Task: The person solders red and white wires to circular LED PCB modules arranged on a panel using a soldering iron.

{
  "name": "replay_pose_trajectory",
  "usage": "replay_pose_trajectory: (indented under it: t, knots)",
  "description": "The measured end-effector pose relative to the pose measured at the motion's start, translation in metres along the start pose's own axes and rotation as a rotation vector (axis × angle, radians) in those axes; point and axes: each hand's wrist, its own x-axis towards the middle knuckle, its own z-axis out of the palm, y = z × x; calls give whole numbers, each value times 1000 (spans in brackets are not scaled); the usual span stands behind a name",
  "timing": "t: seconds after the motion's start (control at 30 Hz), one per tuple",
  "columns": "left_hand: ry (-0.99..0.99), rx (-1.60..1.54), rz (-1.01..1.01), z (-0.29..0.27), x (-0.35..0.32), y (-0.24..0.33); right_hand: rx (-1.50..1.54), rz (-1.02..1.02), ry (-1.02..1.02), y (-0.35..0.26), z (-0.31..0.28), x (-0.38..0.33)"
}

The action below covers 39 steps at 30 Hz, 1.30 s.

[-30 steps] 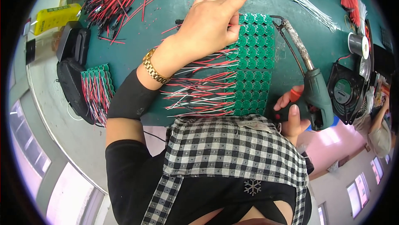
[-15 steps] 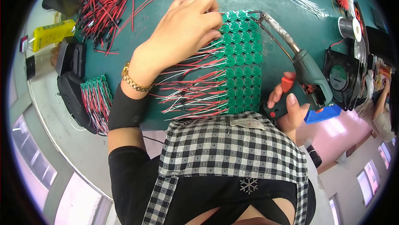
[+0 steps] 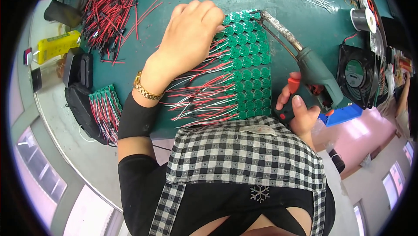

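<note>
Meanwhile, left hand [image 3: 189, 44] fingers are curling, pressing wires against the green circuit panel [image 3: 248, 66]; right hand [image 3: 300, 109] is gripping the soldering gun [image 3: 315, 77].

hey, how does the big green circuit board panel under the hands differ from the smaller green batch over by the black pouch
The big panel lies flat mid-table, its round green boards showing in rows; the smaller batch sits at the table's left edge against the black pouch, mostly hidden by its wires. The left hand rests on the big panel, with the soldering gun in the right hand tipped at its top; nothing touches the smaller batch. Both carry red, black and white wires.
</note>
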Motion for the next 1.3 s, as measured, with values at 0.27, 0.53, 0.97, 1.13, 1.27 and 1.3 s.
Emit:
replay_pose_trajectory:
  t: [0.27,0.53,0.97,1.13,1.27,1.3]
  knots:
    - [123,-243,-37,15,1,0,-175,-61,-205,2,-5,-2]
    - [163,-381,-157,20,-1,0,-346,-70,-209,5,-9,-5]
    - [191,-349,-117,23,-3,1,-249,-22,-200,5,-7,-10]
    - [210,-337,-104,25,-1,0,-151,-31,-155,6,-7,-16]
    - [213,-374,-113,27,-3,0,-146,-8,-109,5,-8,-15]
    - [216,-372,-115,28,-3,1,-145,0,-111,5,-9,-15]
